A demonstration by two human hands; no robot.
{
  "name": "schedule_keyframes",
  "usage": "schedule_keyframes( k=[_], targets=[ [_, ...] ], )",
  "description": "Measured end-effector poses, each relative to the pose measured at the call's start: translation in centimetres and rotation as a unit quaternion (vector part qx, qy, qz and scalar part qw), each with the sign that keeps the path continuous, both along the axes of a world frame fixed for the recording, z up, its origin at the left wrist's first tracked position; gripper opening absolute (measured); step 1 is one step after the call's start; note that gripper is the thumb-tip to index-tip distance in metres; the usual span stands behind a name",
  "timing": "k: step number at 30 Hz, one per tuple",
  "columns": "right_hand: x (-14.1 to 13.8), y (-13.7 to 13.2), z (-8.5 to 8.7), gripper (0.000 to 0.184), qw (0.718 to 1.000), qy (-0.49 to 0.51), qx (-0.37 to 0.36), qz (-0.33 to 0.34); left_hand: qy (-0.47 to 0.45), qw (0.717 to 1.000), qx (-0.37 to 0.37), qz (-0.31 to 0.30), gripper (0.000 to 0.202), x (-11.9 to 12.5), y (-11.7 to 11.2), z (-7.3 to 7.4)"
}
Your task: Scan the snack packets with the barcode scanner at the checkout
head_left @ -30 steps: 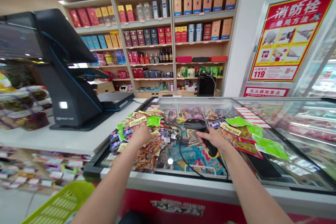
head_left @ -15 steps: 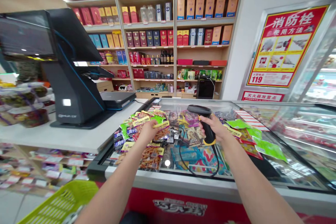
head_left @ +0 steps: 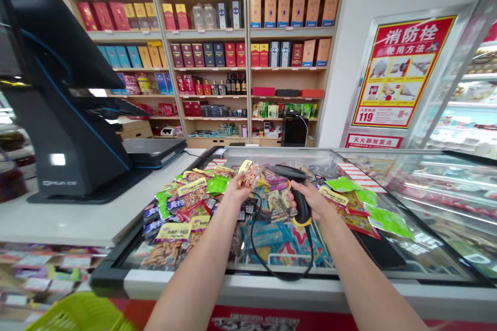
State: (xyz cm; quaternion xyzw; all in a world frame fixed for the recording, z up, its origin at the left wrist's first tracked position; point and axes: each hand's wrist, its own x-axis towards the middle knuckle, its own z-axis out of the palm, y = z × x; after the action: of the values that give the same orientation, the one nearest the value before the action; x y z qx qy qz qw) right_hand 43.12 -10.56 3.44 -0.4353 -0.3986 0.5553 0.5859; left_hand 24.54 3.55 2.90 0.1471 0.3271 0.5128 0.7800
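Observation:
My left hand [head_left: 235, 192] pinches a small snack packet [head_left: 249, 173] with a yellow header, lifted above the pile. My right hand [head_left: 315, 199] grips the handle of a black barcode scanner [head_left: 292, 182] with a yellow base ring. The scanner's head points left at the raised packet, a short gap apart. Its black cable [head_left: 267, 248] loops down over the glass. Beneath both hands, several snack packets [head_left: 186, 201] in green, yellow and red lie spread on the glass lid of a chest freezer [head_left: 272, 289].
A black checkout terminal [head_left: 66, 129] stands on the white counter [head_left: 77, 220] to the left. Green packets [head_left: 384, 217] lie at the right of the lid. A green basket [head_left: 73, 315] sits at bottom left. Shelves of boxed goods [head_left: 233, 57] fill the back wall.
My left hand picked one packet out of the pile and raised it rightward. My right hand lifted the scanner off the glass and turned its head toward the packet.

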Motion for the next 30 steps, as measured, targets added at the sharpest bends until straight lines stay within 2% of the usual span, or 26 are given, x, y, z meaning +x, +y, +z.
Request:
schedule_keyframes(
  k=[3, 5, 8, 12, 18, 26, 30],
  targets=[
    [0.5, 0.1, -0.8, 0.046, 1.000, -0.018, -0.007, 0.000, 0.029, 0.999, 0.016, -0.029, 0.045, 1.3, 0.1, -1.1],
    [0.9, -0.1, -1.3, 0.048, 0.999, -0.038, -0.015, 0.002, 0.061, 0.996, 0.053, -0.024, 0.045, 1.8, 0.0, -1.8],
    [1.4, -0.5, -1.7, 0.047, 0.996, -0.082, -0.034, 0.005, 0.094, 0.987, 0.129, 0.012, 0.034, 1.9, -0.3, -2.5],
    [1.7, -1.1, -1.9, 0.044, 0.991, -0.129, -0.040, 0.017, 0.148, 0.972, 0.166, 0.074, 0.018, 1.7, -0.3, -2.5],
    [1.1, -1.1, -2.0, 0.041, 0.990, -0.132, -0.052, 0.027, 0.197, 0.936, 0.252, 0.144, 0.014, 2.1, 0.2, -2.6],
    [1.2, -1.0, -2.1, 0.040, 0.987, -0.146, -0.055, 0.031, 0.220, 0.923, 0.267, 0.166, 0.011, 1.8, 0.9, -3.5],
    [1.1, -1.1, -2.0, 0.040, 0.988, -0.142, -0.055, 0.034, 0.244, 0.907, 0.276, 0.202, 0.008, 1.7, 1.3, -3.7]
  ],
)
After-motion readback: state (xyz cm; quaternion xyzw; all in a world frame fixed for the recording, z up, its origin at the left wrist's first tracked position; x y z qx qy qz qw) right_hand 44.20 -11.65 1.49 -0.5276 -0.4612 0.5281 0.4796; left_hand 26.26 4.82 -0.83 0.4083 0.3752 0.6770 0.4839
